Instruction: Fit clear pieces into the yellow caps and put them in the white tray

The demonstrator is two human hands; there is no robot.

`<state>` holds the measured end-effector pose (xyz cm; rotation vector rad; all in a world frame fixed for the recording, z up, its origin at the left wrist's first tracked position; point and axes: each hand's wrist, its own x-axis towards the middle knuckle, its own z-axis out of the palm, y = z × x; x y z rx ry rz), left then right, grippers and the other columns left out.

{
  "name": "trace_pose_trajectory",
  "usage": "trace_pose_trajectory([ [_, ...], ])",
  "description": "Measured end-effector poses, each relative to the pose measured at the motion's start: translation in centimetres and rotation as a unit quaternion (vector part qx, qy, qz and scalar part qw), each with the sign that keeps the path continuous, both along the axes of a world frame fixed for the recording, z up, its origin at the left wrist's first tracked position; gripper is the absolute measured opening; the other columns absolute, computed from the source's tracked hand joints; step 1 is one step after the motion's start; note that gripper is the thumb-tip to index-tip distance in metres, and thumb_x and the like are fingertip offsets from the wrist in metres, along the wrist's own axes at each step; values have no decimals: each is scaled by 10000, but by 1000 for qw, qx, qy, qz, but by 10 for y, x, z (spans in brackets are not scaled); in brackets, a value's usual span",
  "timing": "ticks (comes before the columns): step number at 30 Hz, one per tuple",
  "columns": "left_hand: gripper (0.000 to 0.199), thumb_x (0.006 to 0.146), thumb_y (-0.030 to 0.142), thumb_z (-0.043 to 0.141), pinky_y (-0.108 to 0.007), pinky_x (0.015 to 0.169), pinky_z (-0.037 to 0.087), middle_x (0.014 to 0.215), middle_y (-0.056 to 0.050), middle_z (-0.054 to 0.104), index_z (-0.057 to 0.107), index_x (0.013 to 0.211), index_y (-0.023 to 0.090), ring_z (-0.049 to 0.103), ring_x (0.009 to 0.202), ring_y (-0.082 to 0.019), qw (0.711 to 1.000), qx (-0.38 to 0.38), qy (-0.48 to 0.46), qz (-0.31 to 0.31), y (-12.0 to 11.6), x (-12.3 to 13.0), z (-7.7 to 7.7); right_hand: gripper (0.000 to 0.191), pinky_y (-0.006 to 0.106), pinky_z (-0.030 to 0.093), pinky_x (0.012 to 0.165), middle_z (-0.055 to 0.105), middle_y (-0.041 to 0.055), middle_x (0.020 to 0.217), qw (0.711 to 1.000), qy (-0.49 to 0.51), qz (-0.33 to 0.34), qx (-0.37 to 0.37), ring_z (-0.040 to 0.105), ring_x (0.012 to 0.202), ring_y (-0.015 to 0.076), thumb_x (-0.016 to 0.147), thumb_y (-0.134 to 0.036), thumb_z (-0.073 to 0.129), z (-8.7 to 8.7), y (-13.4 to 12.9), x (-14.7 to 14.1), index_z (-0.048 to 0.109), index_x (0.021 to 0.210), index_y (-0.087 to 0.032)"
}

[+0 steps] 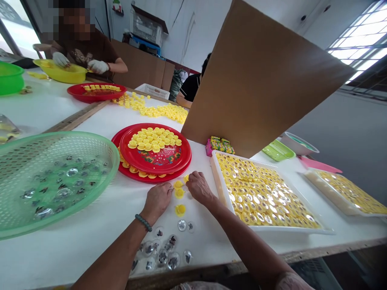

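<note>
Both hands are held low over the white desk (208, 245), with the fingers bent inward. The fingertips of the left hand (157, 200) are pinched together beside the yellow caps (179, 193), but whether anything is gripped cannot be told. The fingers of the right hand (199, 187) are curled down at another yellow cap (186, 178); a firm grip on it cannot be made out. The yellow caps are lined up between the two hands, with one more yellow cap (180, 210) placed nearer the body. Clear discs (162, 256) with dark prints are scattered below the hands, between the forearms. Just beyond the hands, two red trays (128, 155) are stacked, and yellow pieces are carried on both. To the left hand's left, similar discs are held in a green basket (112, 163). To the right hand's right, a white tray (220, 183) is filled with yellow pieces, printed discs showing among them.
</note>
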<state>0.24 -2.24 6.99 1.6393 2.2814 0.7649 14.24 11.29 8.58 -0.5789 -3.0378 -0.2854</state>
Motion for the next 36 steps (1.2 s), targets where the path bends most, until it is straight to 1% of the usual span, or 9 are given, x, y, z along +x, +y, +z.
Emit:
trace_pose_trajectory([
  [6, 272, 869, 294, 389, -293, 677, 409, 839, -75, 693, 637, 830, 189, 632, 800, -220, 1000, -29, 10, -4, -1, -1, 1, 170, 353, 261, 746, 561, 84, 756, 999, 16, -24, -35, 409, 856, 215, 802, -150, 553, -3, 2, -1, 646, 660, -156],
  [12, 250, 834, 284, 412, -295, 680, 398, 843, -82, 699, 645, 833, 194, 631, 810, -226, 998, -66, 9, -2, 0, -2, 1, 139, 332, 285, 778, 596, 47, 841, 976, 183, -56, -101, 435, 908, 197, 846, -225, 555, -1, -10, -9, 693, 846, -217],
  [16, 201, 772, 267, 465, -285, 631, 371, 780, -77, 701, 653, 762, 195, 627, 764, -228, 994, -101, -21, -43, -3, -4, 3, 136, 342, 323, 787, 620, 42, 854, 972, 196, -34, -126, 472, 916, 201, 846, -217, 560, 5, -21, -12, 694, 852, -231],
  [18, 152, 721, 271, 516, -269, 594, 351, 720, -58, 691, 643, 683, 196, 616, 716, -216, 987, -120, -54, -87, -5, -4, 5, 172, 334, 359, 790, 624, 50, 905, 963, 221, -35, -151, 496, 925, 195, 868, -200, 520, 9, -28, 0, 678, 929, -231],
  [21, 107, 661, 275, 570, -247, 554, 324, 650, -22, 662, 624, 610, 198, 587, 646, -183, 975, -131, -102, -145, -7, 1, 8, 223, 289, 423, 778, 610, 62, 963, 936, 268, -53, -221, 547, 896, 162, 904, -194, 452, 14, -45, 35, 640, 1023, -207],
  [24, 127, 645, 309, 597, -242, 543, 307, 633, -7, 645, 614, 591, 196, 566, 621, -166, 973, -122, -123, -153, -8, 11, 9, 212, 270, 465, 731, 607, 56, 947, 921, 249, -82, -288, 580, 814, 145, 904, -238, 463, 13, -67, 72, 637, 1021, -204],
  [26, 158, 649, 334, 605, -244, 541, 298, 627, -9, 637, 600, 581, 191, 555, 616, -163, 976, -119, -119, -141, -7, 17, 9, 213, 291, 478, 757, 605, 61, 983, 922, 217, -82, -310, 582, 854, 163, 874, -258, 521, 7, -82, 89, 629, 1051, -213],
  [30, 190, 668, 351, 608, -246, 539, 282, 615, -12, 623, 581, 579, 185, 533, 600, -155, 981, -110, -91, -128, -6, 22, 7, 332, 349, 463, 865, 589, 83, 1098, 935, 165, -38, -312, 534, 1010, 211, 815, -235, 604, -8, -104, 96, 585, 1145, -213],
  [36, 252, 680, 420, 628, -234, 527, 285, 597, 8, 606, 576, 598, 187, 510, 572, -136, 979, -70, -106, -158, -9, 22, 9, 188, 331, 476, 820, 630, 90, 995, 951, 156, -25, -266, 560, 926, 197, 864, -195, 521, -17, -106, 97, 625, 1020, -190],
])
